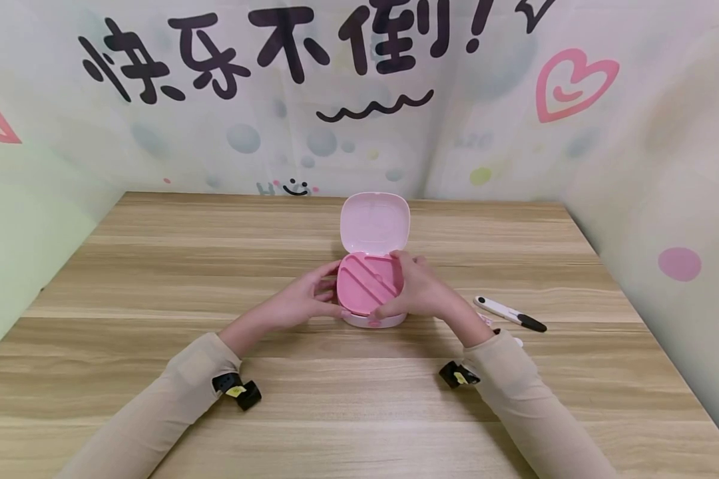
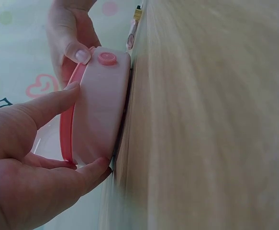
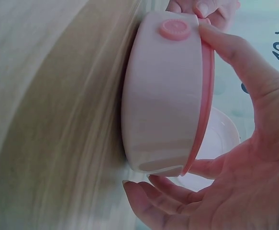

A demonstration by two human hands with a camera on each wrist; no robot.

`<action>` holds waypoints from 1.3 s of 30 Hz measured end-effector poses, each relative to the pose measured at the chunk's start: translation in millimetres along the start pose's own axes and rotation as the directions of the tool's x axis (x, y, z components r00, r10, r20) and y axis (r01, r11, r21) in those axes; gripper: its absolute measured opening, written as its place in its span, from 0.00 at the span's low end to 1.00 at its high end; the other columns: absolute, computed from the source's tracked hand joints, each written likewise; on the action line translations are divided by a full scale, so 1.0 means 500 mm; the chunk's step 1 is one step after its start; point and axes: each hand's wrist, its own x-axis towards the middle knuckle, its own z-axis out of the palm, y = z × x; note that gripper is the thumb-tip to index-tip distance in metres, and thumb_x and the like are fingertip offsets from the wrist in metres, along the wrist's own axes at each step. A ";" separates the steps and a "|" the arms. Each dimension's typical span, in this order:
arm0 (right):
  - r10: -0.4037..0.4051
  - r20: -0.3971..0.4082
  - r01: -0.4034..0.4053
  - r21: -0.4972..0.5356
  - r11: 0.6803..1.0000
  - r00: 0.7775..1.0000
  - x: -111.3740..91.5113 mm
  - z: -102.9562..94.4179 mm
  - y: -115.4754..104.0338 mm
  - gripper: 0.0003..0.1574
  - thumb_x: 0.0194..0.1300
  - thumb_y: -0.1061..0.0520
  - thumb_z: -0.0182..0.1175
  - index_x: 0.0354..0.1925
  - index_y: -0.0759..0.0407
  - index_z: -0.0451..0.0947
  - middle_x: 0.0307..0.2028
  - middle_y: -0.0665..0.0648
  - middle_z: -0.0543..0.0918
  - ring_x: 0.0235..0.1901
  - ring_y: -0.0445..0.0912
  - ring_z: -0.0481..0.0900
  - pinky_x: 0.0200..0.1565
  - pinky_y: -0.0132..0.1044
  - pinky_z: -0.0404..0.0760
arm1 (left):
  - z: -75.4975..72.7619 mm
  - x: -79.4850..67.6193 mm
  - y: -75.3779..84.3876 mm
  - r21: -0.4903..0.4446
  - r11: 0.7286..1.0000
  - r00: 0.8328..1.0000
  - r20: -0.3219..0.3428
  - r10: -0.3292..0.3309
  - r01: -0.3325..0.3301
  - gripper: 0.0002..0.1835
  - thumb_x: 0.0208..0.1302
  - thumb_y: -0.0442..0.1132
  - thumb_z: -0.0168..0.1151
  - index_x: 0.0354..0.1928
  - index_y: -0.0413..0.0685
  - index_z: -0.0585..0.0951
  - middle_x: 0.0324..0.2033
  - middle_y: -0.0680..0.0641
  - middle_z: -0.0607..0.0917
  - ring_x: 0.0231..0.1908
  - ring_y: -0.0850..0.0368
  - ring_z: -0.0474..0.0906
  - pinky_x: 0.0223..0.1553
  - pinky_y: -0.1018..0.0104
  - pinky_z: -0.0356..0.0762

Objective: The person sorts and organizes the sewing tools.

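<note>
Left hand (image 1: 305, 298) grips the left side of the tray (image 1: 365, 286), thumb at the front edge and fingers curled round the side, some of them reaching down to the wall of the box (image 3: 158, 100). Right hand (image 1: 422, 289) pinches the opposite side between thumb and forefinger; in the right wrist view its lower fingers hang near the box wall.

The box stands on the worktop (image 1: 216, 253), its button (image 3: 174, 29) facing the person. The tray, pink with slanted slots, lies on top of the box. The lid (image 1: 375, 223) is raised behind it.

Status, judged from these positions: the work appears to be fitting the tray to the box, and it looks well advanced. Done: lid raised, tray set over the box mouth. To be confirmed: full seating. A thin dark line shows under the tray's front left edge in the head view, so whether the rim is fully home cannot be told. Not done: the lid is not closed.

A pen-shaped tool (image 1: 509, 314) lies on the worktop beyond the right wrist, apart from the box.
</note>
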 end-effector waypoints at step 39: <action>0.004 0.109 0.000 -0.035 0.999 0.994 -0.011 -0.032 -0.002 0.79 0.48 0.45 0.86 0.82 0.68 0.49 0.72 0.74 0.65 0.71 0.66 0.64 0.71 0.64 0.73 | 0.004 0.002 0.002 0.010 1.000 1.000 0.002 -0.013 0.013 0.49 0.66 0.24 0.67 0.82 0.31 0.49 0.81 0.30 0.54 0.79 0.30 0.56 0.78 0.45 0.63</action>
